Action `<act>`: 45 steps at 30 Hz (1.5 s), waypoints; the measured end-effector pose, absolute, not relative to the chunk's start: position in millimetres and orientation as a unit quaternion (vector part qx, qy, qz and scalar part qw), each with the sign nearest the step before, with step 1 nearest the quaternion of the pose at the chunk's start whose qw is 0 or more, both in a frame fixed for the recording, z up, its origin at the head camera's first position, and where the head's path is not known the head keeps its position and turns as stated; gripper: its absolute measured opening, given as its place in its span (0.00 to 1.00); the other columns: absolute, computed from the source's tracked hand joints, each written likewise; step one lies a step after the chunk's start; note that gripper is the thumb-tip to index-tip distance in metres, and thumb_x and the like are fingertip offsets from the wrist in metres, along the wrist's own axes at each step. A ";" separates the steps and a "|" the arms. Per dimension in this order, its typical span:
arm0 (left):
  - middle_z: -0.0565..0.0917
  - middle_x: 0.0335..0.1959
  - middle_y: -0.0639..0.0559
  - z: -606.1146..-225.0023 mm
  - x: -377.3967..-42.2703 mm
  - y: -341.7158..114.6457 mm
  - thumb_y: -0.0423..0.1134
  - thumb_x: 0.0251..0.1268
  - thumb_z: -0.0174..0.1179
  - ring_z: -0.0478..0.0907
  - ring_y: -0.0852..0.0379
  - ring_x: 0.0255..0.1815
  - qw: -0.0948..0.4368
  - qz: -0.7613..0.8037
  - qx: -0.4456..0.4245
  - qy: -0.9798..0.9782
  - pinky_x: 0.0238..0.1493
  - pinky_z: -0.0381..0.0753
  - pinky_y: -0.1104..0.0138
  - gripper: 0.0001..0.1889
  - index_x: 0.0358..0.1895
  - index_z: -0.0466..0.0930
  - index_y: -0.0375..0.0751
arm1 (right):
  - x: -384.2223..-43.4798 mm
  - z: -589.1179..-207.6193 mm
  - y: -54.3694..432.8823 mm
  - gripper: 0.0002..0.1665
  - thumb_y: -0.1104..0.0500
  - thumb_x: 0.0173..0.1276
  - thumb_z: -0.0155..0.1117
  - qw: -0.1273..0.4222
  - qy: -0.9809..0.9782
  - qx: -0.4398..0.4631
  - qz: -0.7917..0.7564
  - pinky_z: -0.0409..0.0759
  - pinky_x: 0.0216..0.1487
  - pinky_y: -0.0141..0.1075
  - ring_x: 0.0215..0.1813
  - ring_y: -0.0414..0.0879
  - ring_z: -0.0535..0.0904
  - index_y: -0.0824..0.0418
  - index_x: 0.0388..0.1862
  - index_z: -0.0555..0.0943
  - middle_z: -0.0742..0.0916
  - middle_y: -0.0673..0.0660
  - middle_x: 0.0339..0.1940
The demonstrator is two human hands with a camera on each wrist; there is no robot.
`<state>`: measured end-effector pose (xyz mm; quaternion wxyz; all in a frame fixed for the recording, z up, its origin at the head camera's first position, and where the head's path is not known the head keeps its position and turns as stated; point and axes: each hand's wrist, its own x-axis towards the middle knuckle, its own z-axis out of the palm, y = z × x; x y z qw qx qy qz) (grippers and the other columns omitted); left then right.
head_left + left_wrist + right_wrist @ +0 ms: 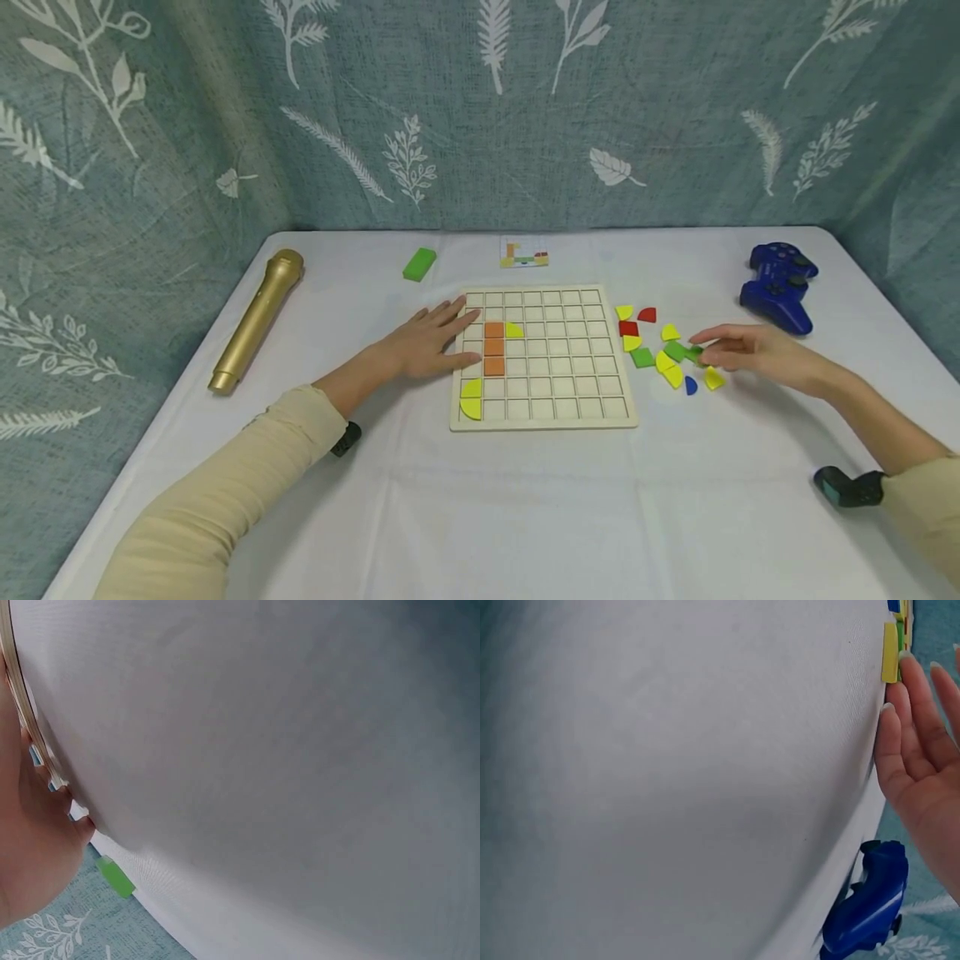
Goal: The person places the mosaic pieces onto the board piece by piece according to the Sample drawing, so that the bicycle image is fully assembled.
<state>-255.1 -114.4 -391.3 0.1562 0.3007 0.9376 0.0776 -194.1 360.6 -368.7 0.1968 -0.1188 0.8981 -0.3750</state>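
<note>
My left hand (433, 343) rests on the left edge of a pale wooden grid board (566, 367), fingers spread. In the left wrist view its fingertips (84, 825) lie along the board's edge (30, 712). On the board are a column of orange squares (494, 348), a yellow quarter-round piece (513, 330) and a yellow pair of pieces (471, 400). My right hand (757, 354) reaches over the loose pieces, its fingertips right at a green piece (693, 355). In the right wrist view its fingers are loosely extended beside a yellow piece (889, 652).
Several loose yellow, red, green and blue pieces lie right of the board, including a blue one (691, 386). A blue game controller (780, 287) is behind my right hand. Farther back are a pattern card (524, 252) and a green block (419, 264). A gold microphone (258, 321) lies left.
</note>
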 end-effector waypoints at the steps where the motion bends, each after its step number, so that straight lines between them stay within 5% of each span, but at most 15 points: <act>1: 0.36 0.77 0.48 -391.7 -255.2 -114.3 0.69 0.68 0.39 0.35 0.47 0.76 0.156 0.077 0.300 0.938 0.71 0.37 0.50 0.42 0.78 0.39 0.52 | -193.9 -368.7 360.5 0.25 0.52 0.73 0.57 0.197 0.898 -0.122 -0.374 0.76 0.43 0.36 0.45 0.44 0.78 0.66 0.62 0.73 0.82 0.58 0.50; 8: 0.36 0.77 0.48 -392.9 -255.7 -113.8 0.69 0.68 0.39 0.34 0.47 0.76 0.159 0.076 0.298 0.938 0.72 0.37 0.50 0.42 0.78 0.39 0.53 | -189.1 -369.7 367.5 0.23 0.67 0.66 0.63 0.209 0.883 -0.160 -0.389 0.78 0.46 0.29 0.45 0.40 0.79 0.74 0.59 0.73 0.83 0.62 0.48; 26: 0.36 0.77 0.47 -391.0 -254.5 -114.0 0.68 0.68 0.40 0.34 0.46 0.76 0.160 0.078 0.300 0.937 0.71 0.37 0.49 0.42 0.78 0.39 0.52 | -178.0 -376.5 364.4 0.22 0.72 0.55 0.70 0.116 0.907 -0.217 -0.343 0.78 0.39 0.28 0.39 0.37 0.77 0.72 0.50 0.79 0.84 0.54 0.38; 40: 0.36 0.77 0.48 -390.9 -253.1 -115.6 0.68 0.68 0.40 0.35 0.46 0.76 0.154 0.084 0.303 0.937 0.71 0.37 0.50 0.42 0.78 0.40 0.52 | -179.1 -372.6 371.9 0.21 0.66 0.57 0.72 0.098 0.938 -0.154 -0.294 0.74 0.32 0.28 0.33 0.41 0.72 0.70 0.50 0.80 0.80 0.53 0.33; 45: 0.36 0.77 0.47 -389.1 -252.1 -115.0 0.68 0.68 0.41 0.35 0.46 0.76 0.155 0.092 0.303 0.936 0.71 0.37 0.49 0.42 0.78 0.40 0.51 | -182.8 -366.8 371.0 0.20 0.59 0.63 0.69 0.110 0.944 -0.087 -0.298 0.78 0.34 0.30 0.36 0.45 0.76 0.70 0.51 0.81 0.84 0.61 0.41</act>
